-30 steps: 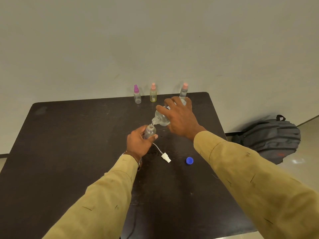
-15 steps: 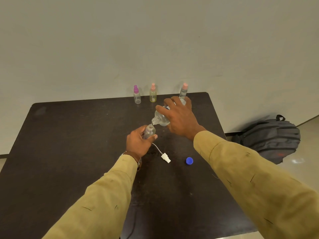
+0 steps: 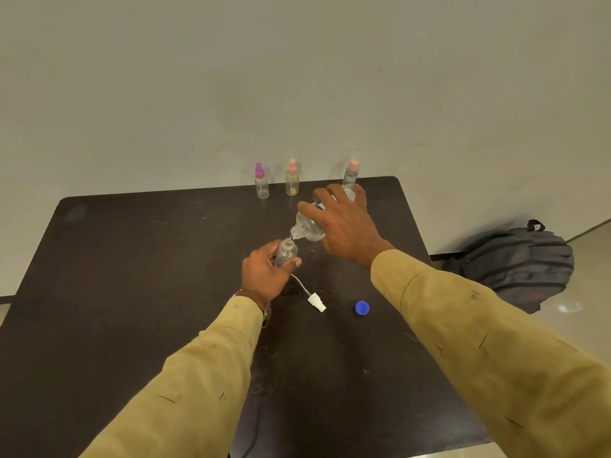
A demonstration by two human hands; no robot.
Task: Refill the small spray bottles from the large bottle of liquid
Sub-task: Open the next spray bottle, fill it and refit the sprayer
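The pouring step is in hand. The person's right hand [image 3: 347, 226] curls its fingers over the large clear plastic bottle [image 3: 305, 228], tipped so that its neck points down and to the left, meeting the open mouth of a small clear spray bottle [image 3: 287, 252]. The left hand [image 3: 264, 276] grips that small bottle upright, fingers and thumb wrapped round its lower body, over the middle of the dark rectangular table [image 3: 132, 259]. A white spray head with its thin dip tube [image 3: 316, 302] lies on the table beside the left hand, and a round blue cap [image 3: 362, 308] lies near it. The next move likely calls for righting the large bottle before the small one overflows, then refitting the spray head. The stream and the fill level are too small to make out, and the right hand hides most of the large bottle. At the far edge stand a purple-capped clear bottle [image 3: 261, 181], a pink-capped yellow bottle [image 3: 292, 178] and a pink-capped clear bottle [image 3: 351, 171], the last partly behind the fingers.
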